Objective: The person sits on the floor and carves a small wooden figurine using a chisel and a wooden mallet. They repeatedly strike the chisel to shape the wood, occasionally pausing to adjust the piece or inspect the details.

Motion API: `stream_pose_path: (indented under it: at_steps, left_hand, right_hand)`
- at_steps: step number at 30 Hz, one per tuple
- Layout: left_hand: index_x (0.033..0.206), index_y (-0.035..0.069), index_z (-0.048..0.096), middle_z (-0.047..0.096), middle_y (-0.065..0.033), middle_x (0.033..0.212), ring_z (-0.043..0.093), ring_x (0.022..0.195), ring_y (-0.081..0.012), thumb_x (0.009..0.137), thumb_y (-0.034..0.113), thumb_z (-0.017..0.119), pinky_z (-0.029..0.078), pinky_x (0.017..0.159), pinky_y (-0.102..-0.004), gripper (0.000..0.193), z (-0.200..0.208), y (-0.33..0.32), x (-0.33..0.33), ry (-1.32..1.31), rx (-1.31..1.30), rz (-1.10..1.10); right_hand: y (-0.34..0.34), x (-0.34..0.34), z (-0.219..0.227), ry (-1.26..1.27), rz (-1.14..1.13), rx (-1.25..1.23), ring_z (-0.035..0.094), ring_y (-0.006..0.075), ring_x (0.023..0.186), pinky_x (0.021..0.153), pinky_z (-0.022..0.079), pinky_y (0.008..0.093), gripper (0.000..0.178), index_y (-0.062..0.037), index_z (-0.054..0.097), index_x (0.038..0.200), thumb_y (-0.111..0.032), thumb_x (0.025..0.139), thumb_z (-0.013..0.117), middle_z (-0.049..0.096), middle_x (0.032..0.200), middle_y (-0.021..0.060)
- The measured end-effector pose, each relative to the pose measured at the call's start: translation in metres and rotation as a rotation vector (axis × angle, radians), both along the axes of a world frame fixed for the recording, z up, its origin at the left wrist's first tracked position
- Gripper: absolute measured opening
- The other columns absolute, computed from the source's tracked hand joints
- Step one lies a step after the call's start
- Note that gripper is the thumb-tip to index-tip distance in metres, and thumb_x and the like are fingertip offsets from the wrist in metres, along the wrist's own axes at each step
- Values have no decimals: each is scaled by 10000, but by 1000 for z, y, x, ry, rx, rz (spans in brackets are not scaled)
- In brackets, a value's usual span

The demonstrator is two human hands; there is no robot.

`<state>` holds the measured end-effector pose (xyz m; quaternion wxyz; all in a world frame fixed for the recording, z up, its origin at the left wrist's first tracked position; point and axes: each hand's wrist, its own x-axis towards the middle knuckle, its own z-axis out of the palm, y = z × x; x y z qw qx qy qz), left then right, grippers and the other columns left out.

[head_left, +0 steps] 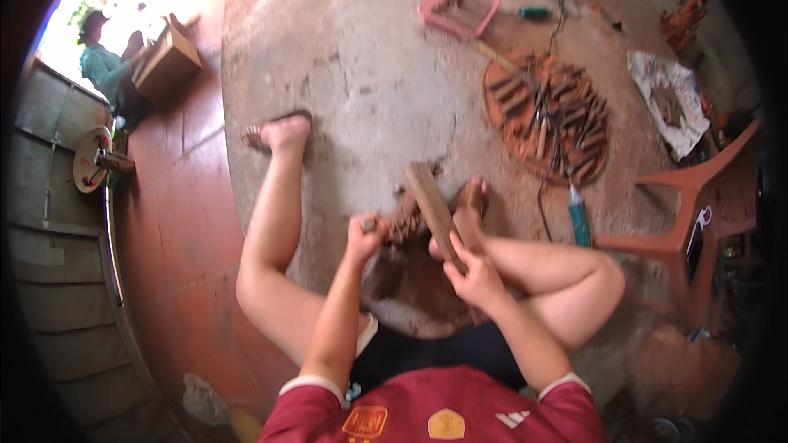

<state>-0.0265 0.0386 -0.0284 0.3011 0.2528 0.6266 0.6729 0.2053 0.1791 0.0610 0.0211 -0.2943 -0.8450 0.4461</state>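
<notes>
From the head view, the person's left hand (367, 232) is closed around a short, dark rod-like piece (369, 225), one end of which shows at the top of the fist, while the right hand (471, 273) has its fingers wrapped around the near part of a long wooden bar (430, 200). A rough carved wood piece (404, 217) lies between the hands, just right of the left fist and beside the bar, over the floor between the person's legs. The relation that counts most seems to be this one: the bar's long axis slants from the right hand toward the far left, its far part by the carved wood, and the left hand is the nearer to that wood. Whether the bar touches it, I cannot tell. The bar is straight, flat-sided and dull brown; the carved wood is reddish brown, lumpy and irregular. Farther right, narrow tools (542, 139) with slim shafts lie on a rounded bed of orange-red dust (538, 63). Beyond it sits a pink plastic basket (422, 10); a smooth, red-brown plastic chair (681, 176) stands at the right, and the grey concrete floor (369, 98) looks worn and stained.
</notes>
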Motion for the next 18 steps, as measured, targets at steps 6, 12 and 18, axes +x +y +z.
stream_pose_path:
  at_steps: [6,12,18]
  left_hand:
    - [661,25,574,616,-41,643,553,623,-108,884,93,652,431,601,-258,245,33,-15,-13,-28,-135,-96]
    - [642,48,545,524,19,572,451,575,-57,867,101,680,363,521,-259,268,26,3,11,51,-170,-5]
    - [638,26,544,481,-13,533,429,522,-89,805,99,714,364,482,-293,249,46,8,25,259,-226,-347]
  right_hand:
    - [-4,-11,-32,27,143,348,630,400,594,561,531,488,654,-270,472,1456,-238,842,692,587,677,208]
    - [-14,-17,-47,-115,156,388,635,387,581,557,552,472,678,-306,445,1472,-206,846,683,586,731,199]
    - [-19,-9,-52,-111,102,364,616,391,561,532,539,475,678,-309,449,1471,-176,849,683,560,730,208]
